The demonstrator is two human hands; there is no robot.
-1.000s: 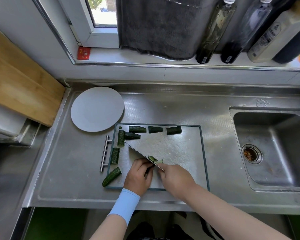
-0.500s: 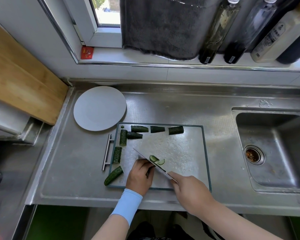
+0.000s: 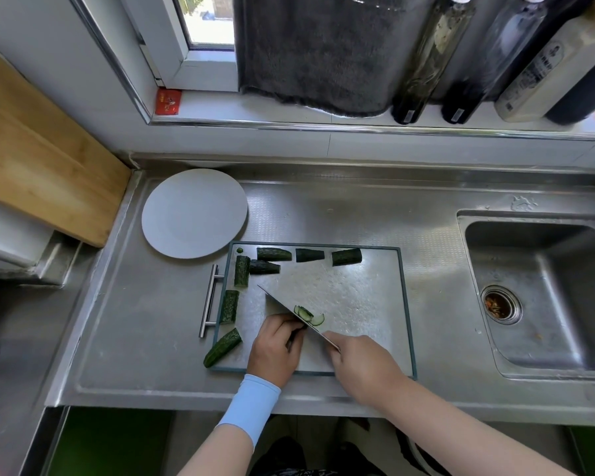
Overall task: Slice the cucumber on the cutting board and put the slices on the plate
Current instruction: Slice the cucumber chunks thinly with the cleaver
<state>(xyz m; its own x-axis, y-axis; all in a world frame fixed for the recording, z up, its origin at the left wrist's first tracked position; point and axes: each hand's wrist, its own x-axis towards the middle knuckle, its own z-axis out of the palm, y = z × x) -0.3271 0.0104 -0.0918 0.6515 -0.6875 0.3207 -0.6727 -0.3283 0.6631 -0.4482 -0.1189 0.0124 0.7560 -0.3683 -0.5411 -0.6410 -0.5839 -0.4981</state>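
A steel cutting board (image 3: 351,297) lies on the counter. Several dark green cucumber chunks (image 3: 274,254) line its far and left edges. My left hand (image 3: 275,348) curls over a cucumber piece at the board's near side, and the piece is mostly hidden under my fingers. My right hand (image 3: 361,362) grips the handle of a knife (image 3: 282,305) whose blade runs diagonally beside my left fingers. Thin cucumber slices (image 3: 308,316) lie just right of the blade. The white plate (image 3: 193,213) sits bare at the board's far left.
A sink (image 3: 543,293) with a drain lies to the right. A wooden board (image 3: 38,156) leans at the left. Bottles (image 3: 426,60) and a grey towel (image 3: 316,49) stand on the windowsill behind. The cutting board's handle (image 3: 209,300) sticks out left.
The knife has drawn back toward me and come down again beside my left fingers. More thin slices now lie to the right of the blade.
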